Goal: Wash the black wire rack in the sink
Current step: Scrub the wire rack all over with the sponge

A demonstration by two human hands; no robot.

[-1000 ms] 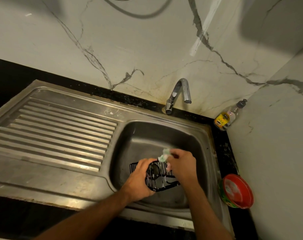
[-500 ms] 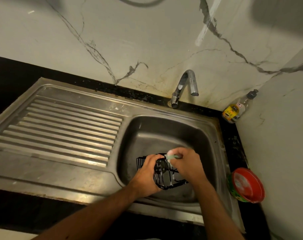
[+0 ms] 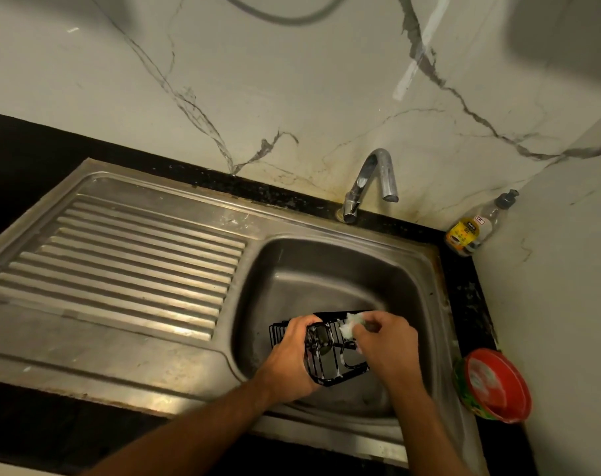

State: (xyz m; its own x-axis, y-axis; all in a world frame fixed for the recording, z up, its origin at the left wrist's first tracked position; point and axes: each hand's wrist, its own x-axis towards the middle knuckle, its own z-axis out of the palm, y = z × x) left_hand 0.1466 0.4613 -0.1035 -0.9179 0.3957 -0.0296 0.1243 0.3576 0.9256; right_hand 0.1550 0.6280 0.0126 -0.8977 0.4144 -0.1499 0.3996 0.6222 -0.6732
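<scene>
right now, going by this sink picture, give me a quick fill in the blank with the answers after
1. The left hand grips the black wire rack over the steel sink ____.
2. The right hand pinches a soapy white ____ against the rack.
3. The curved chrome tap is turned ____; no water runs.
4. The round tub on the counter has a ____ lid.

Answers: basin; scrubber; off; red

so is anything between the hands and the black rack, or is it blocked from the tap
Nothing visible. The left hand already grips the black wire rack over the sink basin, and the right hand holds a soapy scrubber on its wires. The space between the rack and the tap spout is open.
</scene>
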